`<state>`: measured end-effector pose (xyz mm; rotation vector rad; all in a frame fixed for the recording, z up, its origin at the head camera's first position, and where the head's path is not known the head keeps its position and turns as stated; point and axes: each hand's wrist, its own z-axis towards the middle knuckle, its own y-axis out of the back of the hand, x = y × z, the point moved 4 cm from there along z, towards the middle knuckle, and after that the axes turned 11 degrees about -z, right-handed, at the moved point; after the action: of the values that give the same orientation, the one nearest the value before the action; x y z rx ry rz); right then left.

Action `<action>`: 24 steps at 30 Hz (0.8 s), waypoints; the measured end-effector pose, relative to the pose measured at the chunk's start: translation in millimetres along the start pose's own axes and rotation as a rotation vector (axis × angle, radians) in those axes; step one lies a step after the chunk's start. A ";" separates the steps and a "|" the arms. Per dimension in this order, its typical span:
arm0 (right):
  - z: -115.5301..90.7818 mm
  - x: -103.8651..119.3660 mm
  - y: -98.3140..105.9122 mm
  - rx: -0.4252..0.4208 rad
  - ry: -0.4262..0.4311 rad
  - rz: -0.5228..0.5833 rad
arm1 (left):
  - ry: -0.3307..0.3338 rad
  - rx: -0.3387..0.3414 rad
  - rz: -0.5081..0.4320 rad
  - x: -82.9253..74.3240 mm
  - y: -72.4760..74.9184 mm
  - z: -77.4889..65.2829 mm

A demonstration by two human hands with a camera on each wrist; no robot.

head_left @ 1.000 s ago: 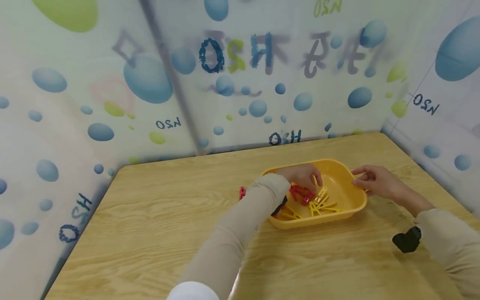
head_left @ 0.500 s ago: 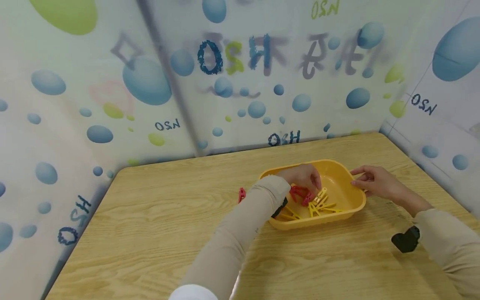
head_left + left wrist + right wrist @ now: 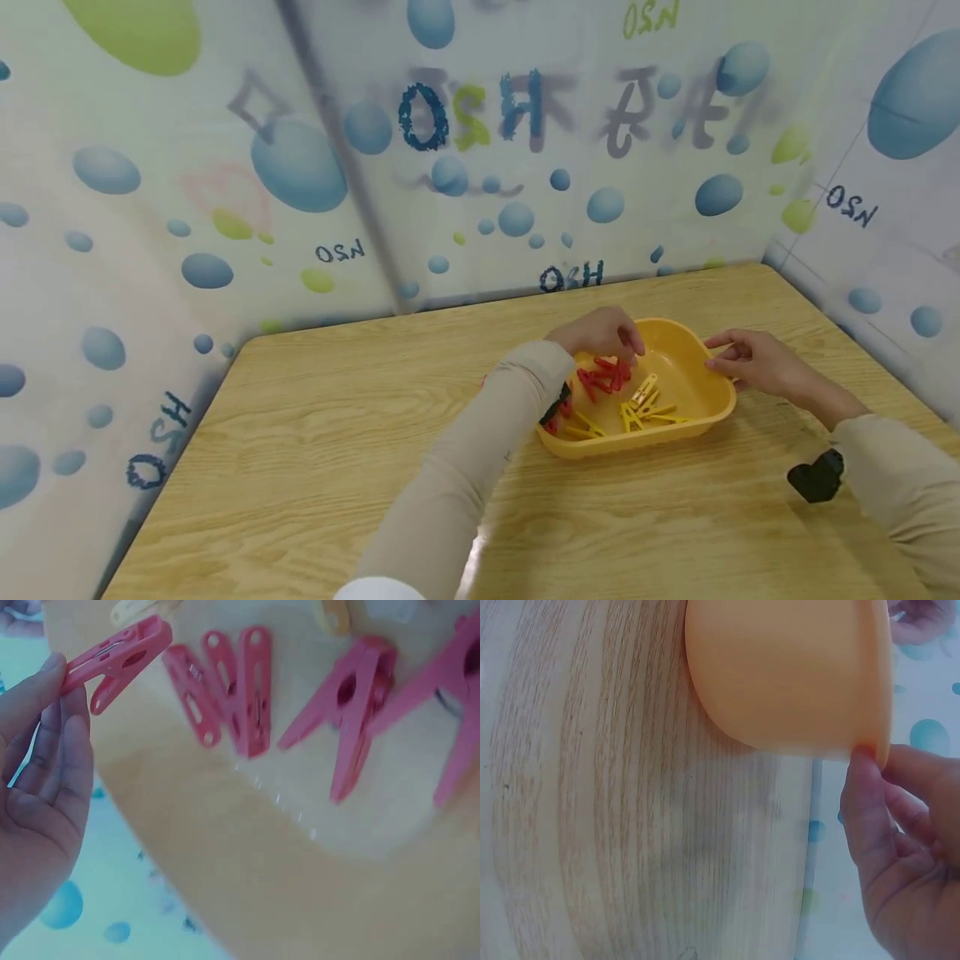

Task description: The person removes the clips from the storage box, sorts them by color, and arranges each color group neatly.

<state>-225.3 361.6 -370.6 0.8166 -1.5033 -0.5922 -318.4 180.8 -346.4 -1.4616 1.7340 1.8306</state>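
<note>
My left hand (image 3: 606, 332) is over the far left part of a yellow plastic basin (image 3: 693, 392). Between thumb and fingers it pinches a red clothespin (image 3: 124, 660), clearest in the left wrist view. Beneath that hand, several red clothespins (image 3: 596, 379) lie on the basin floor. Several yellow clothespins (image 3: 645, 408) lie nearer the front of it. At the basin's right end my right hand (image 3: 757, 364) pinches the rim, thumb and fingers on either side, as the right wrist view shows. My left forearm covers the basin's left end.
The basin stands on a wood-grain table (image 3: 337, 433). Behind and beside the table hangs a pale curtain (image 3: 480, 217) with blue and green spots. A bit of red shows on the table just left of my left sleeve (image 3: 480, 458), which hides most of it.
My left hand has risen a little from the red clothespins, with one in its fingers. The right hand stays on the rim. The red piece left of the sleeve is now mostly covered.
</note>
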 end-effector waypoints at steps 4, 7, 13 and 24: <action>-0.2 -0.9 0.3 0.005 -0.005 -0.003 | -0.025 -0.064 0.033 -4.8 16.6 -8.2; -0.7 -1.4 0.8 0.008 -0.006 -0.004 | -0.051 -0.130 0.057 -6.1 33.4 -17.1; -2.1 -2.6 2.4 0.000 -0.008 -0.024 | -0.102 -0.244 0.102 -9.0 64.5 -44.1; 0.8 0.1 -0.5 0.015 -0.003 -0.013 | -0.078 -0.428 -0.031 8.9 74.6 -94.4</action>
<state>-225.9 361.1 -371.0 0.8381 -1.5072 -0.5931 -331.1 75.9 -288.1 -1.5211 1.3279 2.3088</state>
